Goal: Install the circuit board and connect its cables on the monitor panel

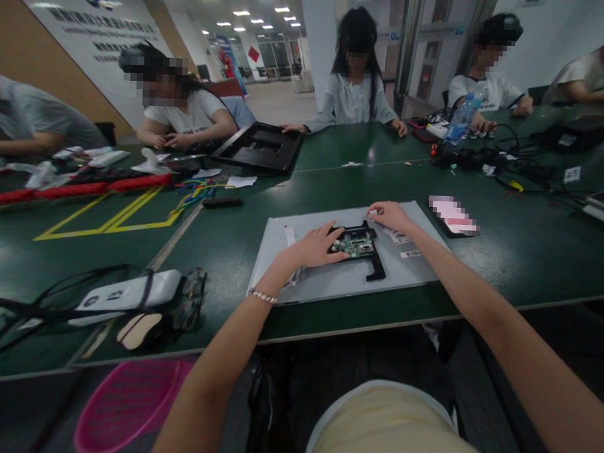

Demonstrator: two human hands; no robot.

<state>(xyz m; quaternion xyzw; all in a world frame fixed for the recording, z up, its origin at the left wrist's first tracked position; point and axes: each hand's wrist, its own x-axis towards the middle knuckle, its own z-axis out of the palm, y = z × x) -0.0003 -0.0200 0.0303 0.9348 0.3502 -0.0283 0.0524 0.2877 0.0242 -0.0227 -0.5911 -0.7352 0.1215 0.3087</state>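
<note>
A green circuit board (357, 246) sits in a black plastic frame (377, 266) on a flat grey panel (324, 285). My left hand (315, 247) lies over the left end of the board and frame, its fingers stretched and the thumb apart along the near side. Beside the frame's far right corner is my right hand (391, 216), with the thumb and fingers bent together in a pinch. Whatever might be between those fingertips is too small to make out. White labels (409, 254) are stuck on the panel to the right of the frame.
A phone (453, 215) lies right of the panel. To the left are a white power bank (129, 294), a mouse (140, 331) and glasses (193, 298). A black display housing (260, 146) stands across the table, where several people sit. A pink basket (129, 406) is below the edge.
</note>
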